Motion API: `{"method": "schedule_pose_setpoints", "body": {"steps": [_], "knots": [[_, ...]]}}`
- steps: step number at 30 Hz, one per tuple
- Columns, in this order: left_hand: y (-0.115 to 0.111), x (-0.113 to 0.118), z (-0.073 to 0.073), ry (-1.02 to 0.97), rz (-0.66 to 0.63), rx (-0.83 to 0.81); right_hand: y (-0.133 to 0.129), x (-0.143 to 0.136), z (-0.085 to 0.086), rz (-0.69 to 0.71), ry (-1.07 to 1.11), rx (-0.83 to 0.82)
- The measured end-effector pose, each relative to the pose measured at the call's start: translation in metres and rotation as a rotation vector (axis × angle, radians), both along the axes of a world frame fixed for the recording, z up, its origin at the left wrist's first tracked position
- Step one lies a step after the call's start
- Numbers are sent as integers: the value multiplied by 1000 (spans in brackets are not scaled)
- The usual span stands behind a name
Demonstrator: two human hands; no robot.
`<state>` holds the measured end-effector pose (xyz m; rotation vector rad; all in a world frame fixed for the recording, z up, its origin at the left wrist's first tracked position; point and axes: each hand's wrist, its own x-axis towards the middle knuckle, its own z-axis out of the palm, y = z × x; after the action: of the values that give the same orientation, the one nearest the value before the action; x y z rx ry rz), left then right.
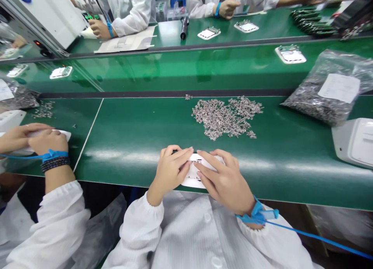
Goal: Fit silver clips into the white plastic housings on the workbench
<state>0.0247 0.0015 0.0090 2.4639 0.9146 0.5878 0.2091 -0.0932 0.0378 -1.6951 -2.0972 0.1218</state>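
Note:
A white plastic housing point(194, 182) with small dark slots lies at the front edge of the green table, right in front of me. My left hand point(171, 168) grips its left side, thumb and fingertips meeting near the middle. From the right, my right hand point(223, 177) is curled over the same housing, its fingertips on the inner face and hiding much of it. A blue wrist strap point(256, 214) circles my right wrist. Beyond my hands spreads a loose pile of small metal parts point(220, 119), too small to name exactly.
A clear bag of small metal parts point(326, 94) leans at right, near a white plastic box point(354, 142). White housings with circuit boards point(290, 55) sit on the green conveyor belt point(175, 72). A co-worker's hands point(49, 140) work at left; other people sit opposite.

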Motion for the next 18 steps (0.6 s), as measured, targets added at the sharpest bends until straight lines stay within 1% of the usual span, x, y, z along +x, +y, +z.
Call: {"method": "schedule_pose_setpoints", "body": {"steps": [7,14,18], "knots": [[0,0,-1,-12,7,-1,0,-2,-1,-10,53,12],[-1,1,-2,-17,5,15,6,-3,3,-21,56,-10],[-3,1,1,-16,17,28,7,-2,7,1,33,-38]]}}
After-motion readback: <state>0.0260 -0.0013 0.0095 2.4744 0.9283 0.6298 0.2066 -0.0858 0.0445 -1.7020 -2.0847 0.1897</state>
